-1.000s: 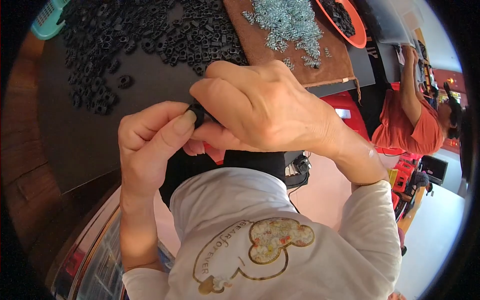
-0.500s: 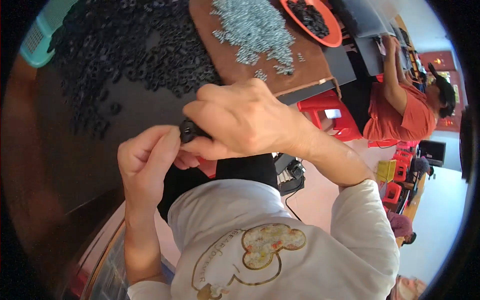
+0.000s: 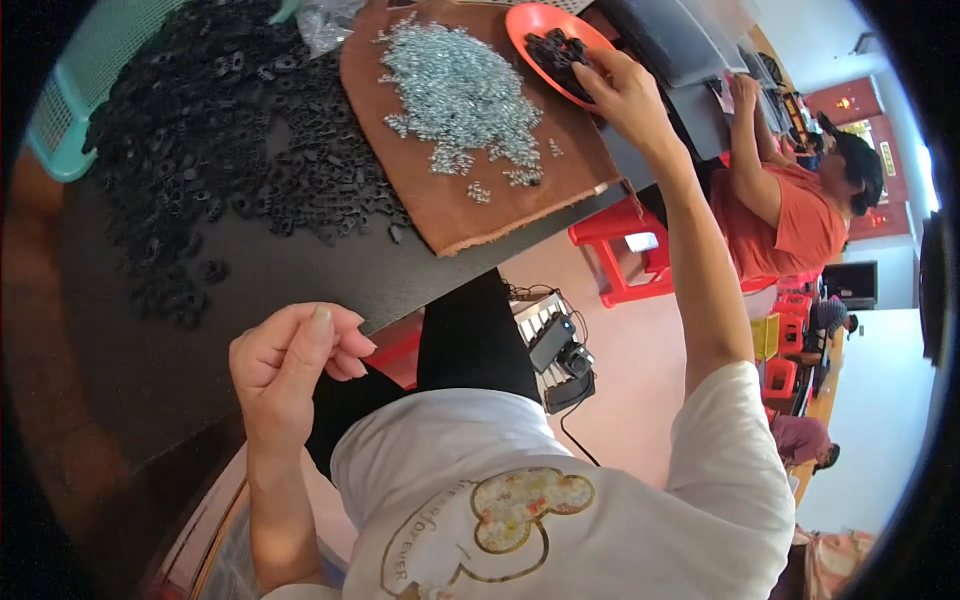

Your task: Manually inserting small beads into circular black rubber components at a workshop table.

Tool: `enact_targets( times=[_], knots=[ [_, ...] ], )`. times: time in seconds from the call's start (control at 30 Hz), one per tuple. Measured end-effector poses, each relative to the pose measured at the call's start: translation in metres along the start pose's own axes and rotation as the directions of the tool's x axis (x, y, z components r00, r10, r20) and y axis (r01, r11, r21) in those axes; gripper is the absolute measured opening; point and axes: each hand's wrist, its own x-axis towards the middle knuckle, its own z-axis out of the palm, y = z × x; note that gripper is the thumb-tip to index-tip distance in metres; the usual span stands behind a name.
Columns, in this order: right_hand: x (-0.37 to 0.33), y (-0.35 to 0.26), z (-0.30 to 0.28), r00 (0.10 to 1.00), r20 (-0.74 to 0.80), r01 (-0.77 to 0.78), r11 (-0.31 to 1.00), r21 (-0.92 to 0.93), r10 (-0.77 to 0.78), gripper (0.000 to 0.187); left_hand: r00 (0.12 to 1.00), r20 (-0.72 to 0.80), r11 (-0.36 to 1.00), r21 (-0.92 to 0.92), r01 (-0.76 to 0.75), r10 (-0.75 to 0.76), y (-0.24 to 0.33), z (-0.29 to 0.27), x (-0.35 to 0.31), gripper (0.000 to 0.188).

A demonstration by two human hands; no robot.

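My right hand [image 3: 625, 95] reaches to the far right, over the rim of an orange-red plate [image 3: 520, 22]. Its fingertips are apart, at small black parts [image 3: 553, 55] lying in the plate. Near the table's front edge, my left hand [image 3: 300, 355] is closed, thumb pressed against the curled fingers. Whatever may be inside it is hidden. Left of centre spreads a large heap of small black plastic parts [image 3: 240, 130]. A pile of small shiny metal screws [image 3: 455, 90] lies on a brown cloth [image 3: 400, 190] beside that heap.
A green plastic basket [image 3: 65, 150] stands at the far left, with a clear plastic bag [image 3: 328, 25] at the back. Right of the plate is a translucent bin [image 3: 680, 40]. A red stool [image 3: 620, 260] and a co-worker in an orange-red shirt [image 3: 790, 225] are at the right.
My right hand has left the left hand and moved far right to the plate. The black part that was between my hands no longer shows there. My left hand has dropped slightly nearer.
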Motion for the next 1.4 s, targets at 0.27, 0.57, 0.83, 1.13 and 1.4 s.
enact_targets(
  times=[0.27,0.57,0.83,1.13,1.4],
  knots=[
    [-0.01,-0.144,0.034,0.902,0.094,0.354,0.849,0.393,-0.42,0.023,0.999,0.044,0.999,-0.045,0.004,-0.002,0.001,-0.001,0.001,0.026],
    [-0.001,-0.258,0.091,0.663,0.102,0.631,0.627,0.458,-0.742,0.017,0.997,0.075,1.0,-0.001,-0.014,0.014,0.008,-0.007,0.002,0.028],
    [0.0,-0.263,0.089,0.656,0.133,0.667,0.653,0.36,-0.743,0.015,0.993,0.052,0.994,-0.04,-0.105,0.107,0.003,-0.012,0.002,0.028],
    [0.005,-0.281,0.097,0.576,0.219,0.738,0.616,0.275,-0.788,0.017,0.994,0.062,0.995,-0.039,-0.091,0.093,0.003,-0.015,0.004,0.028],
    [-0.004,-0.26,0.09,0.668,0.056,0.647,0.616,0.45,-0.742,0.023,0.996,0.018,0.995,-0.062,-0.084,0.085,0.001,-0.011,0.002,0.029]
  ],
)
